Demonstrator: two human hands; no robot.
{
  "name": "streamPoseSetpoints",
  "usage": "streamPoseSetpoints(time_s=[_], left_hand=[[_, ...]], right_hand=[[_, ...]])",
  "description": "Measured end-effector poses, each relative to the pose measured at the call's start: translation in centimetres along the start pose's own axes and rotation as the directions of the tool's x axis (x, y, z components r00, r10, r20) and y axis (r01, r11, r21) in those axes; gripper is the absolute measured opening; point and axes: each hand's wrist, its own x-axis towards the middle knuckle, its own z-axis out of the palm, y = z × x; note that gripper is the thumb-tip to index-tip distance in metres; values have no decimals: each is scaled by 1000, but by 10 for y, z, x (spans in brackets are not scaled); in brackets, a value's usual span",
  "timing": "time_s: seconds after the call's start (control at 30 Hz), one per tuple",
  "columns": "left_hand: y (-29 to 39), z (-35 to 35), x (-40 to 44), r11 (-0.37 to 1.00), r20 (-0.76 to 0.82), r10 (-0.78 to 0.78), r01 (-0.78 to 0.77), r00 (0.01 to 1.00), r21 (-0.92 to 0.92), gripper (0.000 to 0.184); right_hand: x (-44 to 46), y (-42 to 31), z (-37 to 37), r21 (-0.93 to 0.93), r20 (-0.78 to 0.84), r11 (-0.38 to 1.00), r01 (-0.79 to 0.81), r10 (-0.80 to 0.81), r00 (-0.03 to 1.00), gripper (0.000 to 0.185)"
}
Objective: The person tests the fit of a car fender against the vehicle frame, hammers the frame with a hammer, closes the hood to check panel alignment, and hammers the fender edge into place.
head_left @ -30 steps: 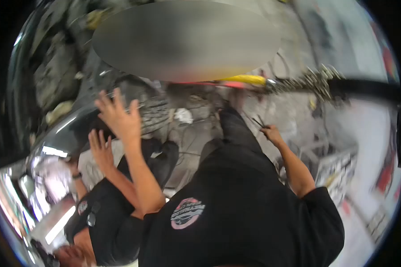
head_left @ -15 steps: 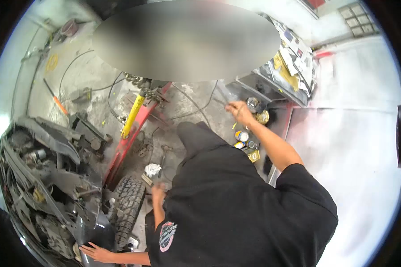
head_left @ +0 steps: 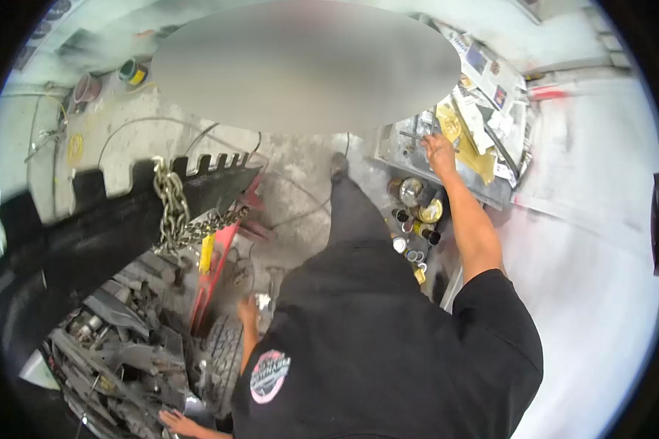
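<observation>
My right hand [head_left: 439, 154] is closed over the near edge of a cluttered worktop. A thin, dark, stick-like tool [head_left: 411, 135] sticks out from its fingers to the left; I cannot make out its exact kind. Close beside the hand lie yellow paper [head_left: 476, 155] and newspapers [head_left: 485, 67]. My left hand [head_left: 247, 311] hangs low at my left side, near a crumpled whitish item [head_left: 263, 301] on the floor. Its fingers are blurred. Another person's hand [head_left: 177, 422] lies on a dark car panel at the lower left.
Cans [head_left: 411, 192] stand below the worktop. A black notched beam [head_left: 73, 227] with a chain [head_left: 171, 201] crosses the left side. Under it are a red frame [head_left: 216, 282], a tire [head_left: 221, 351] and a stripped car front [head_left: 117, 366]. A blurred oval hides the top middle.
I have stepped forward. My right hand, with the thin tool, has moved up and right from above the floor to the worktop. The beam and chain have come into fuller view.
</observation>
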Motion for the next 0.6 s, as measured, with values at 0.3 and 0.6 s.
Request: streamPoseSetpoints(time_s=[0.3, 0.6], left_hand=[[453, -112, 236, 871, 183, 339, -234, 923, -432, 45], [516, -111, 408, 893, 134, 368, -309, 920, -328, 38]], right_hand=[[-24, 20, 43, -72, 194, 997, -16, 29, 981, 12], [-3, 50, 68, -215, 628, 977, 5, 134, 767, 13]])
